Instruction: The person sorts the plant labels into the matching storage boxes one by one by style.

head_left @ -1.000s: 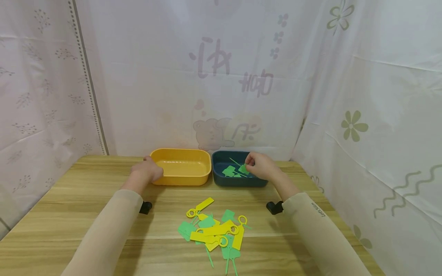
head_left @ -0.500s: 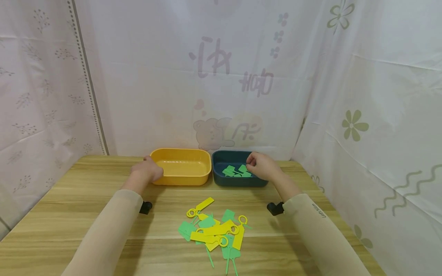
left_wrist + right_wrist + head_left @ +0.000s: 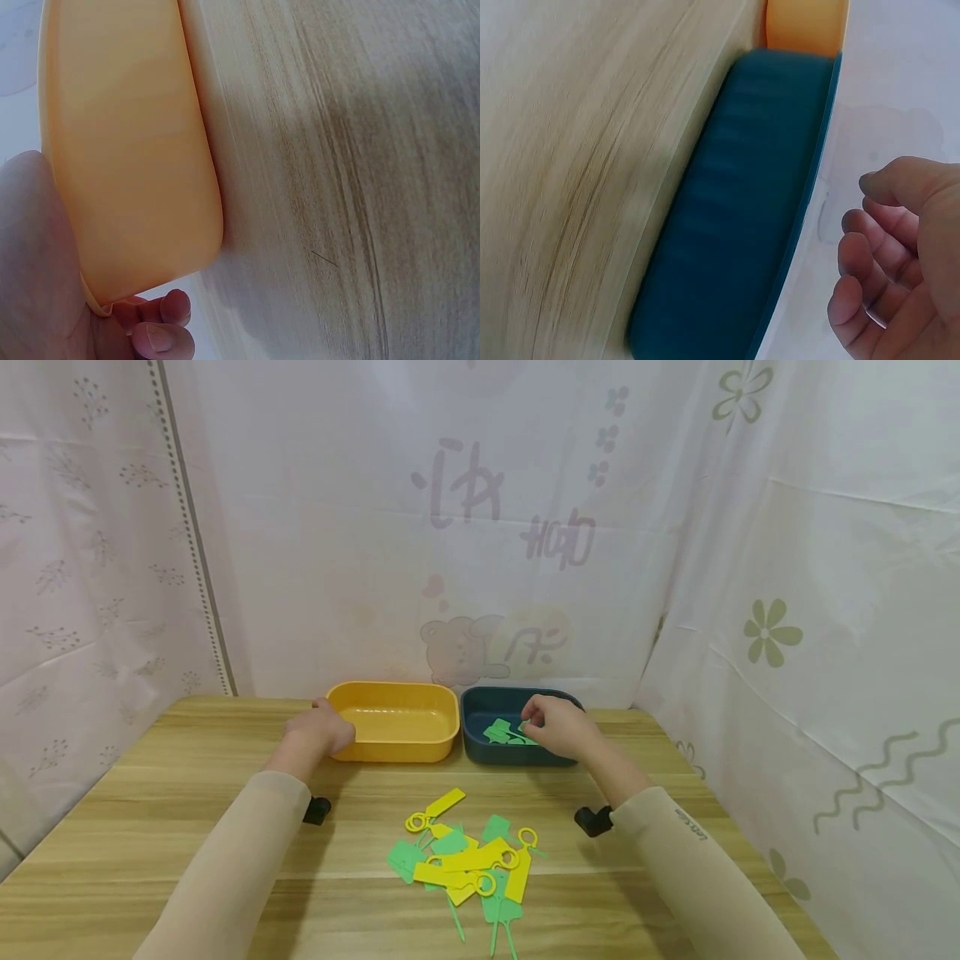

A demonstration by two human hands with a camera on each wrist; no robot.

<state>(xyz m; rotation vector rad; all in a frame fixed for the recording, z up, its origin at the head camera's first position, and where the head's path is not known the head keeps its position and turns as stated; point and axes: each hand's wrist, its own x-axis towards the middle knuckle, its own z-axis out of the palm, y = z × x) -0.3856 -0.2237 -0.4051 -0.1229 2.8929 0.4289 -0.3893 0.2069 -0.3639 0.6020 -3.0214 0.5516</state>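
Observation:
At the left end of the yellow plastic box (image 3: 397, 752), my left hand (image 3: 318, 729) grips the rim, thumb at the edge and fingertips curled by the corner in the left wrist view. My right hand (image 3: 561, 727) hovers over the dark blue box (image 3: 517, 756), its fingers loosely bent with nothing between them, as the right wrist view (image 3: 892, 262) of that hand shows. Several green plastic tags (image 3: 498, 731) lie in the blue box, partly hidden behind that hand. Bare yellow floor shows in the other box.
Nearer on the wooden table (image 3: 360, 893) lies a mixed pile of yellow ring tags (image 3: 472, 860) and green tags with thin stems (image 3: 405, 857). A patterned white curtain (image 3: 337, 568) hangs right behind the two boxes.
My right hand has let go of a green tag, which dropped among the others in the blue box, then shifted slightly left and nearer. My left hand stays at the yellow box.

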